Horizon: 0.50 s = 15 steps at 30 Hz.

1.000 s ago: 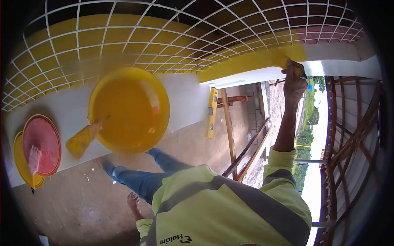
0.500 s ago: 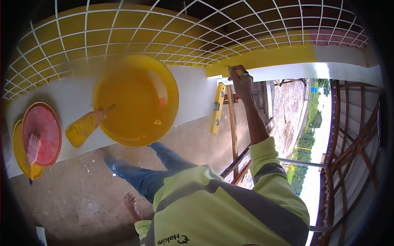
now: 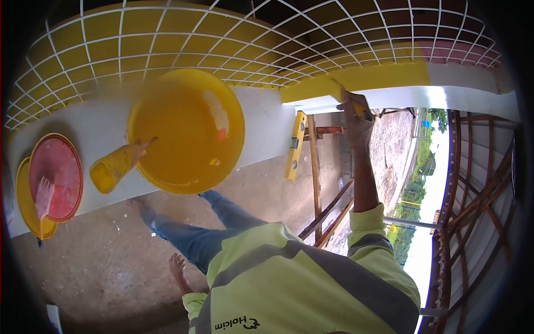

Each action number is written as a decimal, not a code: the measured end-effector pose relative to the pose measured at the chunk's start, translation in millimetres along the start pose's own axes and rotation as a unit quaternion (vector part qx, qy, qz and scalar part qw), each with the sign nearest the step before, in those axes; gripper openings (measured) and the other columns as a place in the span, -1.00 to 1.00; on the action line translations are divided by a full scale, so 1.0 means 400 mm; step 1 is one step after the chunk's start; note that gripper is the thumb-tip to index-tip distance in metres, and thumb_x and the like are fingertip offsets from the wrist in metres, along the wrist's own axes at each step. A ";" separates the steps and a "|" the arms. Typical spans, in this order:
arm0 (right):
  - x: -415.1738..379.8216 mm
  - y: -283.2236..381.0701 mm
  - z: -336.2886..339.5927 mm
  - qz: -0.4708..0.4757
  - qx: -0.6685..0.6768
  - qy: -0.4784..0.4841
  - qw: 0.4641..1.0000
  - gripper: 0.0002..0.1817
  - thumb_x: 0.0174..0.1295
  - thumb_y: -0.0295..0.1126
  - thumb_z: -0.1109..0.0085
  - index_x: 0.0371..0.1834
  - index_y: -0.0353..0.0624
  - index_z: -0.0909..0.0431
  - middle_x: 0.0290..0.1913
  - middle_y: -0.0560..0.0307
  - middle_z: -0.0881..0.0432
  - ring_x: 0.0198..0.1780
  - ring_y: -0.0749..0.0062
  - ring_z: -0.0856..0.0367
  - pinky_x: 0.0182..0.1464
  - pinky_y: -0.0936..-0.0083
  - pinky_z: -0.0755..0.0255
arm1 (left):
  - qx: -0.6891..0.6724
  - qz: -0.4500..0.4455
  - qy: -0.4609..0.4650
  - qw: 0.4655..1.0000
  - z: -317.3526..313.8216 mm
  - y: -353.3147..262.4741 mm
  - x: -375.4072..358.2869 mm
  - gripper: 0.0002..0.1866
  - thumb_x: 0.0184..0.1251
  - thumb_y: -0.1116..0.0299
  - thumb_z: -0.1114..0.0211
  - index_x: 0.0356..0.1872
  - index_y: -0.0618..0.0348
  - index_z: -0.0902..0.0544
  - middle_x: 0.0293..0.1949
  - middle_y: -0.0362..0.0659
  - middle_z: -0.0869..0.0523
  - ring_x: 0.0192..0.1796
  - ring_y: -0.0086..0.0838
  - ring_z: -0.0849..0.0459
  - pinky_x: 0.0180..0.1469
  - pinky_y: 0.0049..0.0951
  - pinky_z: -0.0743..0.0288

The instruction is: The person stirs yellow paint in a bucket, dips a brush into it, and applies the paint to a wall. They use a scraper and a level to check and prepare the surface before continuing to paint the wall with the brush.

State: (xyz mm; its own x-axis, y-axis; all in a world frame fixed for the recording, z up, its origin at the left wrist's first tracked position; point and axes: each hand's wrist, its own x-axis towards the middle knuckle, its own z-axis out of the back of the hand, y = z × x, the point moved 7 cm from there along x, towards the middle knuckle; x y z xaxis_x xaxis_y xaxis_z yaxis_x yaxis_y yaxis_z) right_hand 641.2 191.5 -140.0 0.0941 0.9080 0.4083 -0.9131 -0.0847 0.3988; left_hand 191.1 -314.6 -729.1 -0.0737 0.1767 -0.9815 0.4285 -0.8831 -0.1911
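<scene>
My right hand (image 3: 356,119) is closed around a paintbrush (image 3: 340,92), whose tip is at the yellow-painted band (image 3: 378,77) above the white ledge side. Whether the bristles touch the band is hard to tell. Low on the left, my left hand (image 3: 177,268) hangs beside my leg with fingers apart and nothing in it. A large yellow bucket (image 3: 186,139), seen from above, holds yellow paint and stands on the white ledge (image 3: 264,111). Beside it lies a yellow-smeared, brush-like tool (image 3: 111,170), its narrow end over the bucket rim.
A red paint-stained lid (image 3: 67,167) carries a pale brush (image 3: 44,197) and overlaps a yellow lid (image 3: 25,195). A yellow spirit level (image 3: 295,146) stands by a wooden post (image 3: 314,183). White wire mesh (image 3: 222,33) runs above the ledge.
My right hand has moved right along the ledge with the paintbrush, and the brush now shows more clearly. My left hand has risen slightly.
</scene>
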 end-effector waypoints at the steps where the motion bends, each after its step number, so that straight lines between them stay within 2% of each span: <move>1: -0.018 -0.011 -0.053 0.004 -0.016 0.024 1.000 -0.84 0.34 -0.49 -0.24 -0.07 -0.30 -0.66 -0.31 0.06 -0.76 -0.39 0.50 -0.75 -0.36 0.56 -0.59 | -0.003 -0.006 0.002 1.000 -0.002 -0.011 -0.004 -0.60 0.39 0.07 -0.24 0.15 -0.01 -0.58 -0.11 -0.21 -0.70 -0.21 -0.45 -0.65 -0.23 -0.42 -0.43; 3: -0.047 -0.115 -0.169 -0.025 0.017 0.039 0.999 -0.85 0.37 -0.39 -0.24 -0.12 -0.22 -0.67 -0.43 0.04 -0.75 -0.39 0.48 -0.76 -0.35 0.55 -0.59 | 0.001 -0.009 -0.004 1.000 0.012 -0.018 -0.002 -0.60 0.39 0.06 -0.24 0.15 0.00 -0.58 -0.11 -0.20 -0.69 -0.22 -0.46 -0.65 -0.23 -0.43 -0.42; 4: -0.052 -0.132 -0.206 -0.066 -0.026 0.059 0.996 -0.86 0.36 -0.38 -0.26 -0.14 -0.21 -0.64 -0.44 0.02 -0.74 -0.39 0.47 -0.77 -0.36 0.51 -0.59 | 0.001 -0.012 -0.006 1.000 0.016 -0.020 0.003 -0.59 0.39 0.06 -0.24 0.15 0.00 -0.58 -0.11 -0.20 -0.69 -0.22 -0.46 -0.65 -0.24 -0.43 -0.42; 6: -0.048 -0.198 -0.270 -0.088 -0.020 0.062 0.994 -0.86 0.35 -0.37 -0.26 -0.14 -0.20 -0.62 -0.47 0.02 -0.73 -0.39 0.45 -0.78 -0.36 0.47 -0.59 | -0.002 -0.020 -0.010 1.000 0.035 -0.014 -0.003 -0.59 0.40 0.06 -0.22 0.15 0.00 -0.57 -0.11 -0.20 -0.69 -0.22 -0.45 -0.65 -0.23 -0.41 -0.43; 9: -0.011 -0.220 -0.271 -0.029 -0.053 0.013 0.998 -0.86 0.37 -0.34 -0.23 -0.16 -0.17 -0.60 -0.50 0.02 -0.71 -0.42 0.43 -0.76 -0.36 0.44 -0.58 | 0.002 -0.008 -0.015 1.000 0.065 0.003 0.001 -0.60 0.41 0.06 -0.19 0.17 -0.02 -0.56 -0.11 -0.20 -0.69 -0.19 -0.44 -0.64 -0.22 -0.37 -0.42; 12: 0.033 -0.183 -0.141 -0.083 -0.093 -0.024 0.992 -0.83 0.40 -0.29 -0.19 -0.17 -0.16 -0.60 -0.50 0.02 -0.71 -0.43 0.35 -0.78 -0.36 0.40 -0.59 | 0.003 0.024 -0.028 0.999 0.079 0.024 0.008 -0.60 0.42 0.07 -0.17 0.18 -0.05 -0.55 -0.11 -0.22 -0.68 -0.18 -0.43 -0.63 -0.22 -0.33 -0.41; 14: 0.068 -0.110 -0.024 -0.039 -0.129 -0.060 0.989 -0.81 0.41 -0.29 -0.18 -0.20 -0.20 -0.61 -0.50 0.02 -0.72 -0.42 0.33 -0.78 -0.36 0.41 -0.59 | -0.004 0.032 -0.022 0.999 0.075 0.038 0.025 -0.60 0.43 0.07 -0.16 0.20 -0.06 -0.54 -0.11 -0.23 -0.68 -0.17 -0.42 -0.63 -0.21 -0.32 -0.41; 15: 0.089 -0.065 0.039 0.015 -0.187 -0.077 0.979 -0.80 0.42 -0.31 -0.17 -0.21 -0.23 -0.62 -0.49 0.03 -0.72 -0.42 0.34 -0.78 -0.36 0.42 -0.59 | -0.009 0.029 -0.010 1.000 0.074 0.046 0.039 -0.60 0.43 0.06 -0.16 0.20 -0.06 -0.54 -0.10 -0.23 -0.68 -0.17 -0.41 -0.63 -0.20 -0.31 -0.41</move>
State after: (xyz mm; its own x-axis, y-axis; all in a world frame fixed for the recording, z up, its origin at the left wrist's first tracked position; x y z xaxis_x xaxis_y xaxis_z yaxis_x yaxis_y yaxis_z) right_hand 674.6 219.7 -122.9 0.0977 0.8322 0.5458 -0.9951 0.0720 0.0683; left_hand 171.1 -340.9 -748.3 -0.0657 0.1173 -0.9909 0.4482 -0.8838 -0.1343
